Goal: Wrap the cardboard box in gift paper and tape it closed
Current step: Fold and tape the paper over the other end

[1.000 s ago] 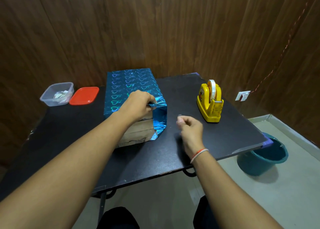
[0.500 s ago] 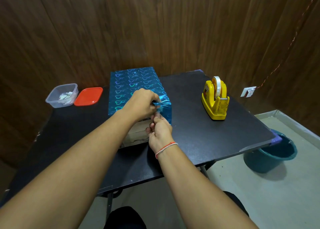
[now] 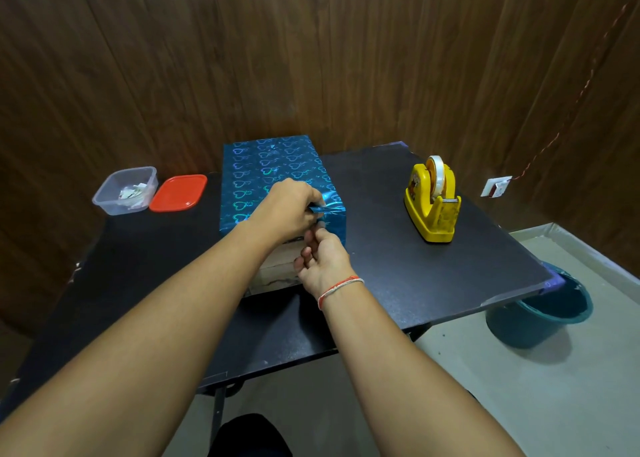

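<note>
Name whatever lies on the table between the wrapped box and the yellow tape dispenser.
Nothing: the head view shows only bare black table between the wrapped box and the tape dispenser.

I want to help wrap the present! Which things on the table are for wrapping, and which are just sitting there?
For wrapping:
- cardboard box
- blue gift paper
- yellow tape dispenser
- left hand, pinching a paper flap
- right hand, up at the same flap

Just sitting there:
- clear tub holding scraps
- red lid
- teal bucket, on the floor
</note>
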